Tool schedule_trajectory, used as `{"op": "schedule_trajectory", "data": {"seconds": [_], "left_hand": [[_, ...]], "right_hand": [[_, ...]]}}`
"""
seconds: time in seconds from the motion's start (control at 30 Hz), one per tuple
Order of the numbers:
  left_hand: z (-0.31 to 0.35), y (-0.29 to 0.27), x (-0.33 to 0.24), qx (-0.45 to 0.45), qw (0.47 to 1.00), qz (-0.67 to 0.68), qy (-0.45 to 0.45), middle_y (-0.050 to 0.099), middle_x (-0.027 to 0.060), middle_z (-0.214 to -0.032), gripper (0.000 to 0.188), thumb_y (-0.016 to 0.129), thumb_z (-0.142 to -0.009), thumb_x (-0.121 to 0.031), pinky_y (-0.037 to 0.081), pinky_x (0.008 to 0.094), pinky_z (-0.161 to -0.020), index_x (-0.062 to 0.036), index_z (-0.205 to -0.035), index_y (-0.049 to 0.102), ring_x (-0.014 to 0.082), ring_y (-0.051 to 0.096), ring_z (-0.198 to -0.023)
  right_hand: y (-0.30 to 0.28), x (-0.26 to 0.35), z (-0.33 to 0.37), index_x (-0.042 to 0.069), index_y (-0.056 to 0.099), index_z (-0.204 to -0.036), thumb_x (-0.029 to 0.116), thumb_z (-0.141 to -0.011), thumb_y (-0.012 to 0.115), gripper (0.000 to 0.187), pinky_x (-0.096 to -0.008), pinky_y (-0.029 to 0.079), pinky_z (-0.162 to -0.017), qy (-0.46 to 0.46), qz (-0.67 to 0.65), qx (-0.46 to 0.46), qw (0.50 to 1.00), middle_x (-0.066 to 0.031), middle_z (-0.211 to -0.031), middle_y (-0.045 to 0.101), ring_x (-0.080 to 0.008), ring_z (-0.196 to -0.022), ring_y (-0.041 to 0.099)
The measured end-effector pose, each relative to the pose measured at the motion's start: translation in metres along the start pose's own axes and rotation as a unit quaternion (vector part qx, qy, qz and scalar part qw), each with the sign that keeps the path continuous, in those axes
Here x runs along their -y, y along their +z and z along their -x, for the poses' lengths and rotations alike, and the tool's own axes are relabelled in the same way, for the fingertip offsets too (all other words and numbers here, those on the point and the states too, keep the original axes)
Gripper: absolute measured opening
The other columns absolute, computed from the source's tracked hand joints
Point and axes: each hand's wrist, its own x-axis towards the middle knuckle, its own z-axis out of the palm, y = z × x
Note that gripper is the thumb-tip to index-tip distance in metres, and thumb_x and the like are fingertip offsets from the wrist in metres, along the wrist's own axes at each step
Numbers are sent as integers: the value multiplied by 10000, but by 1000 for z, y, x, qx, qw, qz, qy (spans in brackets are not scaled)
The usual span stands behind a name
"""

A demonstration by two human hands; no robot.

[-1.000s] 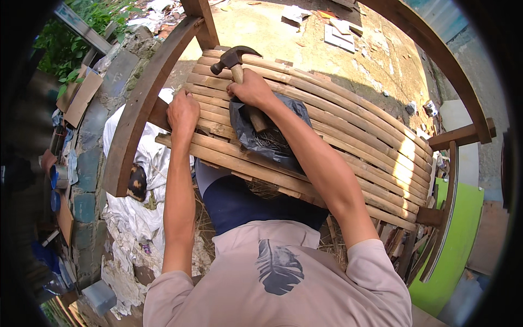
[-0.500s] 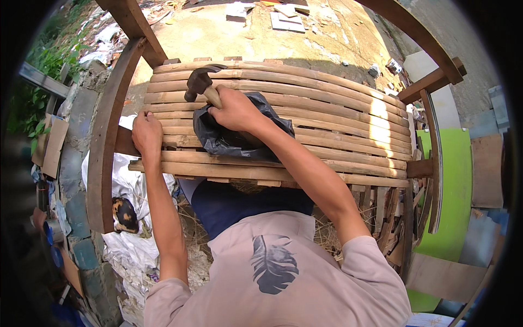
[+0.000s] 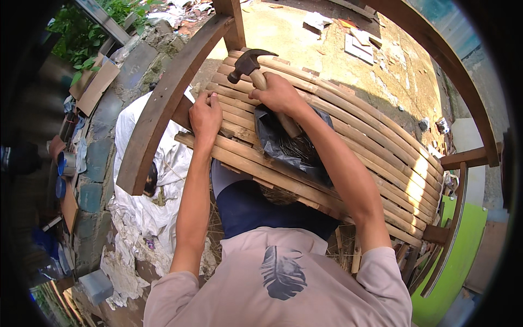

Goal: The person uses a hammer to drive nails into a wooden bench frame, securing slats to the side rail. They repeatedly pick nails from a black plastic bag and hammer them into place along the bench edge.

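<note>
My right hand (image 3: 279, 97) is wrapped around the wooden handle of a claw hammer (image 3: 248, 64), its dark metal head over the bamboo slats (image 3: 343, 117) of a bench. The handle's lower end hangs above an open black plastic bag (image 3: 267, 133). Thin dark nails (image 3: 298, 148) show inside that bag, which rests on the slats. At the slats' left end, beside the wooden side frame, my left hand (image 3: 206, 117) is closed with thumb and fingertips together. Whatever those fingers pinch is too small or hidden to make out.
A curved dark wooden armrest (image 3: 169, 103) rises on the left, and another (image 3: 463, 82) arcs over the right. White sheeting (image 3: 163, 210) lies below at left, beside a block wall (image 3: 101, 147). A green panel (image 3: 455, 256) stands at right. Debris litters the ground beyond.
The view has turned, so the bench now slants down to the right. My right hand has shifted along the hammer, uncovering the handle's lower end and the nails in the bag. My left hand stays at the slat ends.
</note>
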Motion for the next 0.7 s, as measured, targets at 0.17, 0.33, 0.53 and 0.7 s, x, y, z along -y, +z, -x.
{"op": "schedule_trajectory", "data": {"seconds": [0.17, 0.33, 0.53, 0.7], "left_hand": [[23, 3, 3, -79, 976, 204, 19, 742, 161, -1049, 207, 683, -979, -134, 565, 262, -588, 8, -1116, 745, 155, 709, -664], [20, -4, -12, -55, 987, 147, -45, 753, 168, -905, 229, 692, -961, -160, 567, 335, -626, -6, -1120, 750, 195, 726, -688], [4, -5, 0, -46, 999, 15, -2, 730, 240, -870, 238, 652, -953, -189, 549, 456, -762, 1, -1075, 728, 408, 716, -811], [0, -7, -9, -30, 998, -55, -8, 719, 250, -915, 211, 634, -959, -179, 533, 471, -786, 4, -1049, 688, 443, 689, -856]], "right_hand": [[20, -15, -7, -46, 664, -1075, 299, -828, 727, 429, -403, 521, -873, -15, -8, -3, 1000, -212, -963, 732, -338, -911, 707], [18, -21, -9, -34, 672, -1047, 297, -806, 715, 413, -427, 518, -890, -13, -36, 30, 999, -245, -991, 720, -366, -956, 696], [11, -12, -6, -72, 652, -1091, 296, -799, 708, 473, -467, 519, -926, -21, -18, 37, 999, -311, -1062, 691, -436, -1034, 673], [12, -14, -8, -92, 654, -1078, 310, -814, 715, 486, -454, 523, -917, -30, -43, 28, 998, -295, -1005, 706, -409, -993, 694]]}}
